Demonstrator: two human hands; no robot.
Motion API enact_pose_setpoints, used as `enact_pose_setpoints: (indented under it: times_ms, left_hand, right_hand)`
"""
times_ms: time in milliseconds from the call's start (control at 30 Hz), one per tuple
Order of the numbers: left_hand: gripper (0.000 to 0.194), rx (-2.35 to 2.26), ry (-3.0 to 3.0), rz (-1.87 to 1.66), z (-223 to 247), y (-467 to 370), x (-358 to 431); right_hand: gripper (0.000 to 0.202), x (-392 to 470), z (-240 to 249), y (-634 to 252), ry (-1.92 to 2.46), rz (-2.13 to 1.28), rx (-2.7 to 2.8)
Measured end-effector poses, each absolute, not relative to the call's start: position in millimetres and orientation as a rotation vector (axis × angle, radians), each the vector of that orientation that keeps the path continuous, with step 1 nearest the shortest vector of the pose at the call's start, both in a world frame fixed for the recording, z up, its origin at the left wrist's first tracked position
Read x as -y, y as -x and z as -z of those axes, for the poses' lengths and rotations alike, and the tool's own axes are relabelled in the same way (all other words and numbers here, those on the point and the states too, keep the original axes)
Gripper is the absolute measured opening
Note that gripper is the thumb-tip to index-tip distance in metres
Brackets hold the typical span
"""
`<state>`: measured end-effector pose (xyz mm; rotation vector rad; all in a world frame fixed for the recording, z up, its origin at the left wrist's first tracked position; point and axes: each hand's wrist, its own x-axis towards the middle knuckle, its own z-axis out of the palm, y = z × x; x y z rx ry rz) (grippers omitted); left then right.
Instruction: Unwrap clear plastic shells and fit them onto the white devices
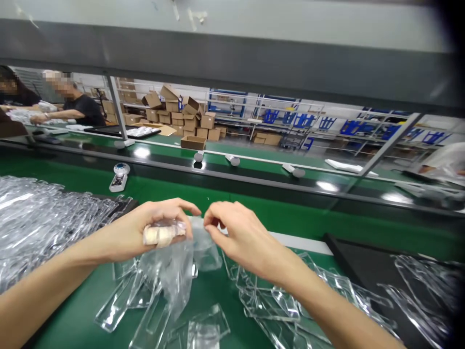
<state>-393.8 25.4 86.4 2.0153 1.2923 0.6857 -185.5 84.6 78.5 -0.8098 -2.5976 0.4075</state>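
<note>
My left hand (152, 215) is closed on a crumpled clear plastic bag (176, 271), which hangs below its fingers. A pale yellowish wrapped piece (163, 235) shows at those fingers; whether it is held or a finger covering, I cannot tell. My right hand (238, 230) pinches the bag's upper right edge between thumb and forefinger, close to the left fingertips. Beneath the hands, clear plastic frames (119, 295) lie loose on the green work surface (90, 320). More clear frames (276, 303) lie in a heap under my right forearm.
Many clear plastic pieces (47, 228) fill a dark tray at the left. Another black tray (366, 261) with clear pieces stands right. A white device (119, 177) lies behind my left hand. A metal rail (218, 177) crosses ahead; a co-worker (82, 106) sits far left.
</note>
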Motion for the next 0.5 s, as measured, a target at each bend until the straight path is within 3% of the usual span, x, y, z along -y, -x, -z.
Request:
enact_pose_setpoints:
  times_ms: [200, 333, 433, 500]
  left_hand:
    - [0.017, -1.512, -2.214, -0.857, -83.0, 377.4, -26.0]
    - [0.017, -1.639, -2.224, -0.951, -86.4, 384.2, -24.1]
    - [0.014, -1.732, -2.061, -1.158, -89.7, 394.8, -23.7]
    - [0.013, -1.779, -1.926, -1.257, -89.9, 399.0, -26.0]
  right_hand:
    - [0.010, -88.4, -88.7, 198.2, 0.738, -0.516, 2.350]
    - [0.006, -74.5, -69.8, 177.3, 0.859, -0.589, 2.282]
    - [0.030, -35.3, -19.5, 152.2, 0.967, -0.715, 2.583]
    - [0.043, -2.2, 27.2, 139.8, 0.935, -0.598, 2.785]
